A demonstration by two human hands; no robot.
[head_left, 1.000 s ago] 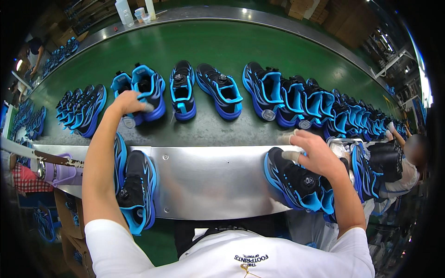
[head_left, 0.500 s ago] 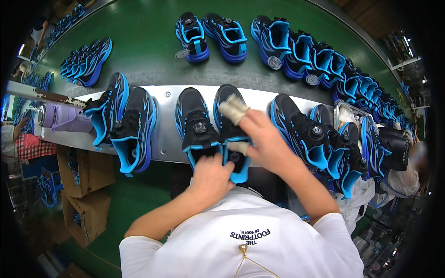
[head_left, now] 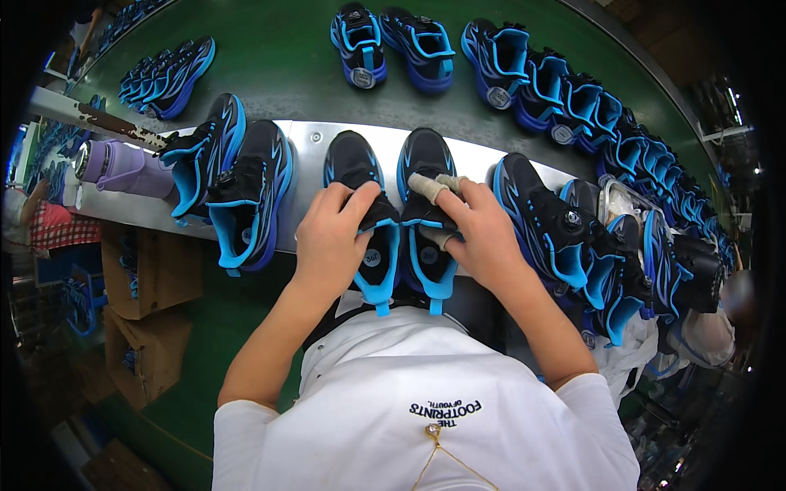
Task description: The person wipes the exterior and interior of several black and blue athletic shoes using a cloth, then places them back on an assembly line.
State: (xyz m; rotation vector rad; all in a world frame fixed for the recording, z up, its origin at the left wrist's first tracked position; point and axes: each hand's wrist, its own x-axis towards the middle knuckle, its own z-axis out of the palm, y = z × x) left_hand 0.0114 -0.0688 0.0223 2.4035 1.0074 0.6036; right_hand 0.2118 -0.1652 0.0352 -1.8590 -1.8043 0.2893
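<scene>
Two black and blue sneakers stand side by side before me, toes pointing away and heels toward my body. My left hand (head_left: 330,233) is closed around the collar and tongue of the left sneaker (head_left: 352,157), covering its lacing area. Gripping the right sneaker (head_left: 425,152) at its tongue, my right hand (head_left: 485,231) wears pale fabric finger covers (head_left: 427,188) on several fingers. Light blue linings and round insole marks show in both openings. The thumbs are partly hidden by the shoes.
A lilac bottle (head_left: 123,168) and a pair of sneakers (head_left: 250,196) stand to the left on the metal ledge (head_left: 304,136). More sneakers (head_left: 544,217) crowd the right side. Beyond lies a green belt (head_left: 278,57) with rows of shoes. Cardboard boxes (head_left: 155,274) are at lower left.
My left hand has moved up from the left sneaker's opening to its tongue. The right hand has come down from above the right sneaker onto its tongue. Both shoes now sit more evenly aligned.
</scene>
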